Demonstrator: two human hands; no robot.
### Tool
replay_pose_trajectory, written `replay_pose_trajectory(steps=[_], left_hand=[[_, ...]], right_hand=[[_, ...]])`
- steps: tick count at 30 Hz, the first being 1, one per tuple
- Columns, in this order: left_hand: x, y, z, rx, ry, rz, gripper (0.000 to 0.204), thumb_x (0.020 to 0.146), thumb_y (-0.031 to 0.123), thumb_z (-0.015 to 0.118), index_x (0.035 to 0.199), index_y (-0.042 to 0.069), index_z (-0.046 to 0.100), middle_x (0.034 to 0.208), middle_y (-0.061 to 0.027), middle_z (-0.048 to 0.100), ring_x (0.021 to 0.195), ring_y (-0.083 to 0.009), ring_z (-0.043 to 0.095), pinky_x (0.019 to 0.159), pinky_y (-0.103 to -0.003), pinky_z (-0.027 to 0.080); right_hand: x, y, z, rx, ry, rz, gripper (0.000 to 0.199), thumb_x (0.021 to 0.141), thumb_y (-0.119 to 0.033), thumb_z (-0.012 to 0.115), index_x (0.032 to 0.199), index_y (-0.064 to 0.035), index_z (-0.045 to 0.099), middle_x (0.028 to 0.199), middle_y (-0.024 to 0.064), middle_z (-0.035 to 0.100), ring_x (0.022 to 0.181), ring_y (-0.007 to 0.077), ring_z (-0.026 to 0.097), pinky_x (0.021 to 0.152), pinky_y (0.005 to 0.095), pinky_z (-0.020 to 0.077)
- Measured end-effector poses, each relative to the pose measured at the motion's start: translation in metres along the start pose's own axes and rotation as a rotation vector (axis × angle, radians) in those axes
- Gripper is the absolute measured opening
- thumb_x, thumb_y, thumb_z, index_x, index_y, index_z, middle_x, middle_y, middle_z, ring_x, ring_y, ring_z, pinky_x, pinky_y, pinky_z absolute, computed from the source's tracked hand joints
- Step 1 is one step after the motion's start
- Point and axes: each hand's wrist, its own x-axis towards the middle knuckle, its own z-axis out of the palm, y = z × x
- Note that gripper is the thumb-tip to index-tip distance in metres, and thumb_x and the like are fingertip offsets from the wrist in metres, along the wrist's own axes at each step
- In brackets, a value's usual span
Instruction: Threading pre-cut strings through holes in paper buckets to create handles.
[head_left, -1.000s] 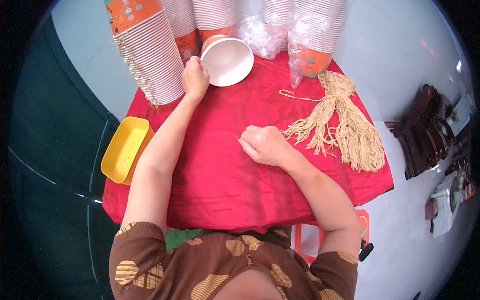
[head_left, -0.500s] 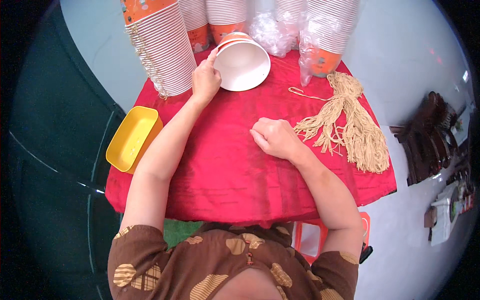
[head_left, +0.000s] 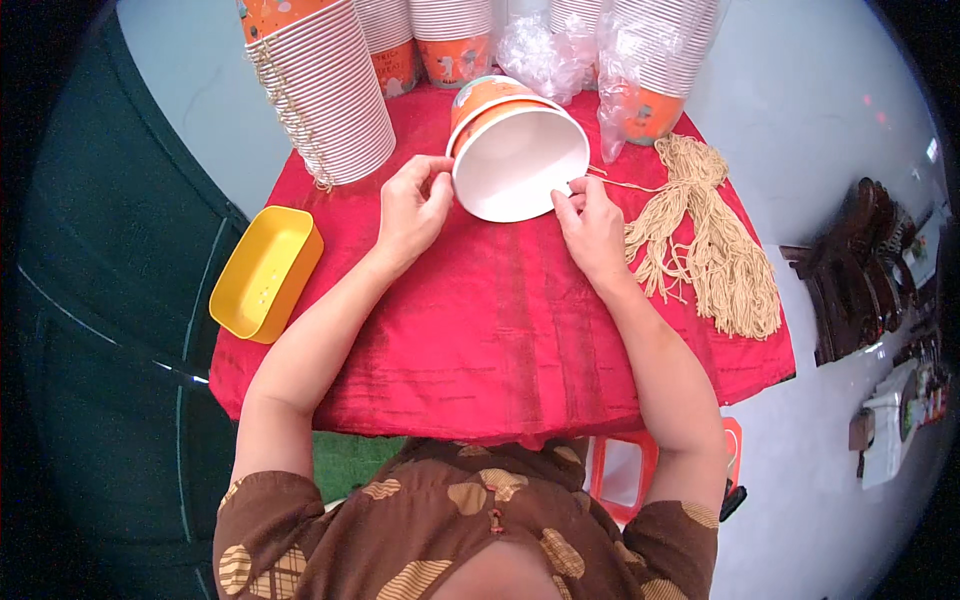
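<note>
An orange printed paper bucket (head_left: pixel 520 165), white inside, lies on its side with its mouth toward me. A second orange rim shows behind, so at least two seem nested. My left hand (head_left: pixel 415 205) grips the rim's left edge with curled fingers. At the right edge, my right hand (head_left: pixel 592 225) pinches the rim between thumb and fingers, close to a small dark spot on the rim. A tan cord bundle (head_left: pixel 725 250) lies right of my right hand. One strand from it stretches to behind my right fingers; whether they touch it I cannot tell.
A tall bucket stack (head_left: pixel 330 100) with cords hanging down its side stands at the left. More stacks (head_left: pixel 455 55) line the back, with crumpled clear plastic (head_left: pixel 545 60) among them. A yellow tub (head_left: pixel 265 275) holding small white bits sits on the red tablecloth (head_left: pixel 470 350).
The bucket has come right and nearer, turning slightly, with my left hand following. My right hand has risen from the cloth to the bucket's right rim.
</note>
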Motion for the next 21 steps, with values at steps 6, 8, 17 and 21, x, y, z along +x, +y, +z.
replay_pose_trajectory(steps=[6,8,17,21], left_hand=[[0.004,-0.003,0.001,-0.221,-0.025,-0.195,0.016,0.095,0.01,0.061,0.106,-0.002,0.062,0.082,-0.0043,0.065,0.06,-0.0084,0.06,0.051,-0.026,0.051],[0.008,-0.002,0.006,-0.172,-0.046,-0.237,0.026,0.093,0.013,0.066,0.112,-0.001,0.055,0.083,-0.0049,0.064,0.061,-0.0084,0.059,0.051,-0.026,0.051],[0.028,0.002,0.037,0.107,-0.085,0.046,0.014,0.087,0.01,0.067,0.083,-0.002,0.06,0.07,-0.017,0.065,0.064,-0.0263,0.067,0.06,-0.039,0.051],[0.015,0.012,0.05,0.11,-0.175,0.131,0.019,0.083,0.013,0.07,0.081,-0.001,0.057,0.074,-0.021,0.064,0.071,-0.0345,0.069,0.064,-0.045,0.052]], right_hand=[[0.006,0.013,0.002,-0.061,0.098,0.036,0.027,0.09,-0.02,0.07,0.1,0.0017,0.058,0.083,0.0176,0.068,0.077,0.031,0.068,0.07,0.0417,0.0527],[0.006,0.021,0.003,-0.078,0.12,0.02,0.025,0.089,-0.019,0.07,0.099,0.0014,0.06,0.086,0.0178,0.067,0.079,0.031,0.068,0.071,0.0413,0.0529],[-0.006,0.012,0.004,-0.163,-0.211,-0.39,0.031,0.084,-0.018,0.071,0.11,-0.0014,0.067,0.107,0.0177,0.064,0.103,0.0339,0.063,0.09,0.0426,0.0514],[-0.008,-0.002,0.006,-0.165,-0.267,-0.356,0.04,0.081,-0.024,0.076,0.113,-0.0037,0.067,0.11,0.0185,0.064,0.109,0.0343,0.061,0.095,0.0432,0.0495]])
